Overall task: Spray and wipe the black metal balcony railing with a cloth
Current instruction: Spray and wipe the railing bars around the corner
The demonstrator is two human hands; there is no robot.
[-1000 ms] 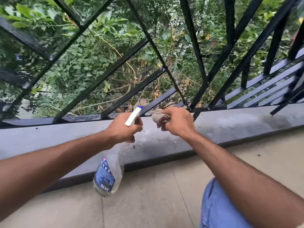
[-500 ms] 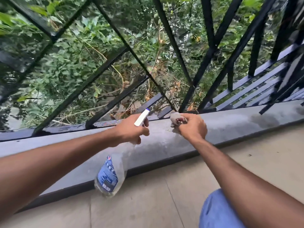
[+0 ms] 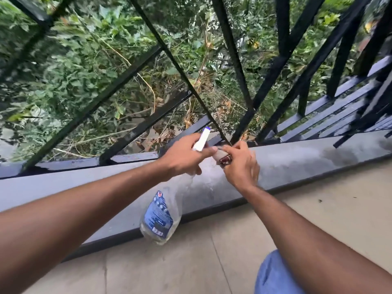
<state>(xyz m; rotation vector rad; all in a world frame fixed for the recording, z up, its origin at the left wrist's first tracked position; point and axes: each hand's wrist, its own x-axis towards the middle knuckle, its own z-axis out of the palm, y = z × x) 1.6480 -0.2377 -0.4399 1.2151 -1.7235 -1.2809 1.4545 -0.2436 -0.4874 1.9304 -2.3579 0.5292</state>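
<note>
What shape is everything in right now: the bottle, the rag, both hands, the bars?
spray bottle: hanging upright, nozzle aimed toward the bars, little liquid left.
left hand: grips the spray bottle's neck.
cloth: bunched up, held at the foot of the railing.
right hand: pinches the cloth.
railing: black, fixed, glossy low down.
ledge: blotchy, pale and dark patches.

Railing (image 3: 231,49) stands behind the ledge (image 3: 297,160); spray bottle (image 3: 163,211) hangs before it, cloth (image 3: 221,156) just right, foliage (image 3: 70,66) beyond.

Railing (image 3: 231,49) black; ledge (image 3: 297,160) grey; spray bottle (image 3: 162,215) clear, blue label, white head with blue tip; cloth (image 3: 221,157) beige, dark red print.
</note>
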